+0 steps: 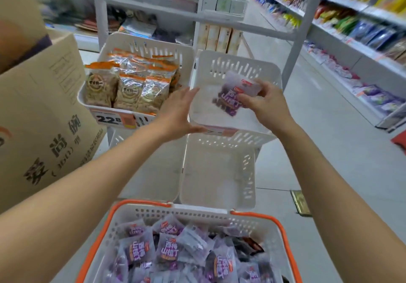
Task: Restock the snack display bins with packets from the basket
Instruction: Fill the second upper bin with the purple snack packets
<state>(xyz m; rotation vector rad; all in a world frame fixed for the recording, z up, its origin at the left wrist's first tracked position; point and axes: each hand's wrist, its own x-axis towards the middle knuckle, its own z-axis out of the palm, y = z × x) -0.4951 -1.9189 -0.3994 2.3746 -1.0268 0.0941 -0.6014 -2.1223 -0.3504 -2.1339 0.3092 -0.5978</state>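
Observation:
An orange-rimmed white basket (105,236) at the bottom holds several purple-printed clear snack packets (169,252). Above it stand white display bins. The upper right bin (237,63) is bare apart from the packets in my hand. My right hand (265,104) grips a few purple packets (228,98) over this bin. My left hand (178,113) is spread with straight fingers against the bin's left front rim. The upper left bin (140,43) is full of orange-topped packets (131,87). A lower bin (219,173) sits beneath, with nothing in it.
A large cardboard box (41,111) with printed characters stands at the left. Price tags (109,119) hang on the bin fronts. A long shelf of packaged goods (356,32) runs along the right. A white rack (197,14) stands behind the bins. Grey floor lies between.

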